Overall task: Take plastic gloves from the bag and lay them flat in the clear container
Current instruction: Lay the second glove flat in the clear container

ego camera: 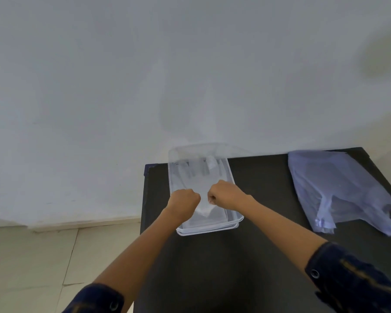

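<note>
Over a shallow, clear rectangular plastic container (231, 224) at the left side of a black bench (257, 256), a person's left hand (183, 201) and right hand (226, 195) each close in a fist, pinching the near edge of a thin translucent plastic glove (204, 188). The two grips sit close together above the container, apparently to hold the film taut so that it settles flat; the glove's finger end stretches away toward the far wall of the container, where it looks blurred. The pale blue crumpled plastic bag (339, 188) lies well apart on the bench's right side, near the right edge. The container sits just beside the bench's left edge, with tiled floor (32, 256) below and a plain wall (122, 75) behind. Bare bench between container and bag leaves open room for reaching across.
</note>
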